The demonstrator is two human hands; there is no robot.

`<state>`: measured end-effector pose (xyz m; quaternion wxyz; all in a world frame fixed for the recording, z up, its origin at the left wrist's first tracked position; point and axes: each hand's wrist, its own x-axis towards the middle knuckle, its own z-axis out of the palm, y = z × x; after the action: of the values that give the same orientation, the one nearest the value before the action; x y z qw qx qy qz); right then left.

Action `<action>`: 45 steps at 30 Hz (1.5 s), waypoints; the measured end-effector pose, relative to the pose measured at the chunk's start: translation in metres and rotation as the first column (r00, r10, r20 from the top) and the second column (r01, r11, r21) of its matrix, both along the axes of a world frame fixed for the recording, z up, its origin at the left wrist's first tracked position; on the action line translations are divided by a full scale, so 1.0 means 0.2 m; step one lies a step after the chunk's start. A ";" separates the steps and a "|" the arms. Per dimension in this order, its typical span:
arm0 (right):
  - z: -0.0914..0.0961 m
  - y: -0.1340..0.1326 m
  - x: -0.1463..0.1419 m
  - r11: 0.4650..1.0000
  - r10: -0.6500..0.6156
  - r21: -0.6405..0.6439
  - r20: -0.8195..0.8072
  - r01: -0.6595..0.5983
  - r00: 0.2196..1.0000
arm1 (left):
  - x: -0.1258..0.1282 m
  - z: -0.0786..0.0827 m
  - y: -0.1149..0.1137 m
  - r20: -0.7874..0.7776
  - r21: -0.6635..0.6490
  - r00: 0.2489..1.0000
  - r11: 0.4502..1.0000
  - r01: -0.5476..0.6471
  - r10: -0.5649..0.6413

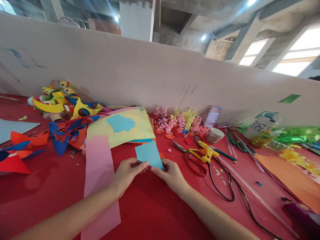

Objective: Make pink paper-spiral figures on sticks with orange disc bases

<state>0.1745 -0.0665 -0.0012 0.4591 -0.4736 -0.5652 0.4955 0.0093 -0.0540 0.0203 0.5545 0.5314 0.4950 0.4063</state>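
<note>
A small light-blue paper piece (150, 154) is held up just above the red table (155, 206). My left hand (127, 173) pinches its lower left edge with closed fingers. My right hand (170, 174) grips its lower right corner, fingers curled. Under my left forearm lies a long pink paper strip (98, 173). Behind the blue piece sits a yellow sheet (130, 128) with a blue cut-out shape (121, 122) on top.
Scissors (186, 153) and a yellow glue gun (208, 152) with a black cord (226, 190) lie to the right. Paper curls (178, 122), a tape roll (215, 135), orange paper (292, 176) and clear glue sticks (252, 193) lie beyond. Colourful scraps (65, 120) pile at left before a board wall (140, 70).
</note>
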 end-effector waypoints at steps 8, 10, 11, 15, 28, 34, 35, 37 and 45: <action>0.00 -0.01 -0.01 0.999 -0.034 -0.039 0.051 0.036 0.998 | 0.00 0.01 0.00 -0.062 0.071 0.998 0.997 0.005 -0.001; 0.01 -0.02 -0.01 0.999 -0.035 -0.034 0.062 0.037 0.997 | 0.00 0.01 0.00 -0.033 0.073 0.999 0.997 0.025 -0.022; 0.01 -0.02 -0.01 0.999 -0.032 -0.033 0.068 0.034 0.997 | 0.00 0.00 0.00 -0.004 0.066 0.999 0.997 0.038 -0.038; 0.03 -0.03 0.00 0.999 0.010 -0.040 0.062 -0.007 0.998 | -0.01 -0.02 0.00 0.115 0.011 0.990 0.997 0.080 -0.080; 0.00 -0.03 -0.01 0.996 0.083 -0.014 0.004 -0.083 0.997 | 0.00 0.01 0.00 0.070 -0.001 0.997 0.999 0.044 -0.044; 0.01 -0.04 -0.01 0.998 0.061 -0.028 0.054 -0.060 0.997 | 0.00 -0.01 0.01 0.070 0.003 0.997 0.999 0.037 -0.037; 0.01 -0.04 -0.01 0.998 0.064 -0.030 0.054 -0.063 0.996 | 0.00 -0.01 0.01 0.078 0.010 0.996 0.999 0.041 -0.042; 0.01 -0.05 -0.01 0.997 0.074 -0.025 0.049 -0.073 0.996 | 0.00 -0.02 0.01 0.096 0.018 0.993 0.998 0.060 -0.062; 0.02 -0.05 -0.01 0.995 0.091 -0.046 0.022 -0.090 0.996 | 0.00 0.00 0.01 0.176 -0.026 0.978 0.992 0.120 -0.113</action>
<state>0.1731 -0.0757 0.0023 0.4185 -0.4637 -0.5802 0.5226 0.0086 -0.0529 0.0197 0.6282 0.5116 0.4200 0.4091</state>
